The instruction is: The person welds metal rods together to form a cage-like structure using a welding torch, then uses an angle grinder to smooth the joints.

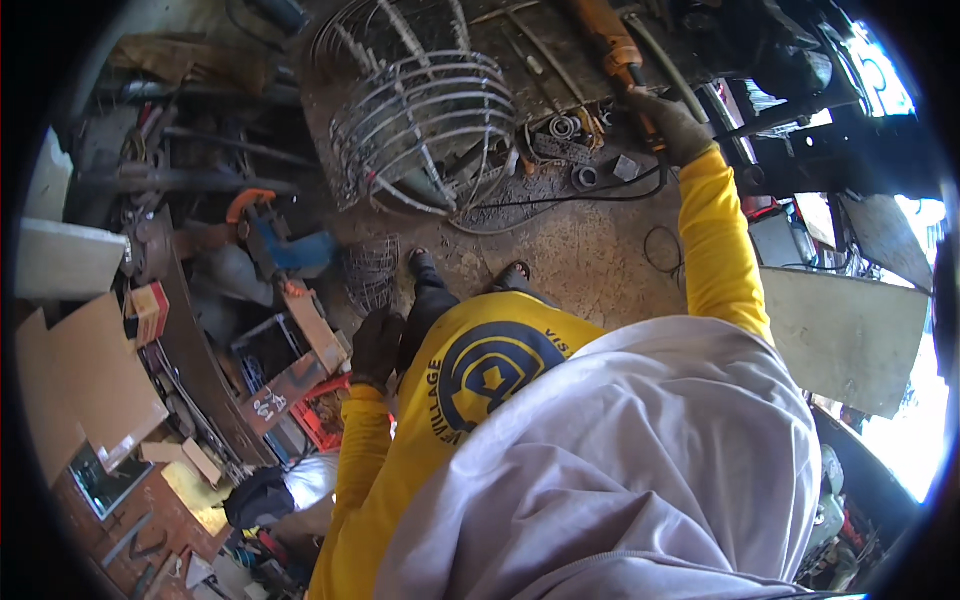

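My right hand (678, 128), in a dark glove, reaches forward at the upper right. It is closed around the rear end of a long orange corded power tool (606, 38); the tool's far end runs out of the picture. A black cord (610, 197) loops from it across the bench edge. Left of the tool stands a rounded cage of welded metal rods (430, 125), apart from both hands. My left hand (377, 347), also gloved, hangs low beside my left leg, near a small wire basket (371, 272) on the floor. Its fingers are too dark to make out.
On the bench lie a coiled metal strip (563, 127), a ring (584, 177) and rods. At left are a blue and orange clamp-like tool (290, 245), cardboard (90, 375) and a red crate (318, 415). A pale panel (850, 335) stands at right.
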Motion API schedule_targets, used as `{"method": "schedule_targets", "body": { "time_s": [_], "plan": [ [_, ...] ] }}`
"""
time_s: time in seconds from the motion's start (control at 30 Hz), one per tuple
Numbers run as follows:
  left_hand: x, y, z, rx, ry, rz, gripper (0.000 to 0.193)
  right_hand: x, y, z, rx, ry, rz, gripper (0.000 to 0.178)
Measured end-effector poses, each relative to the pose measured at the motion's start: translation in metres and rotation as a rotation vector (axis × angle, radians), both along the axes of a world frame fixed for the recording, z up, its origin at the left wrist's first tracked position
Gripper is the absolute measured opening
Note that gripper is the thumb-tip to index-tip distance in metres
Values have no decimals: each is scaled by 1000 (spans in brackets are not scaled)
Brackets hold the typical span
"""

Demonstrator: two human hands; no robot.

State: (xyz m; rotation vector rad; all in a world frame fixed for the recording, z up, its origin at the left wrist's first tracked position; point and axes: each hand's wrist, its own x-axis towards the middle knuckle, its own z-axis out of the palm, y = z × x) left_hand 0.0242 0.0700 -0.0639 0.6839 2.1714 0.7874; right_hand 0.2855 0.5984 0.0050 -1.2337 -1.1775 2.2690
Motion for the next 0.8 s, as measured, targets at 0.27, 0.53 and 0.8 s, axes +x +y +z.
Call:
{"method": "schedule_targets", "body": {
  "time_s": [0.27, 0.53, 0.8],
  "plan": [
    [-9, 2, 25, 32, 75, -82, 38, -28, -21, 21, -14, -19, -117, 19],
    [-28, 100, 116, 522, -382, -466, 32, -9, -203, 101, 572, -478, -165, 21],
    [35, 163, 158, 871, -1083, -662, 80, -23, -434, 67, 1233, -901, -413, 53]
  ]
}}
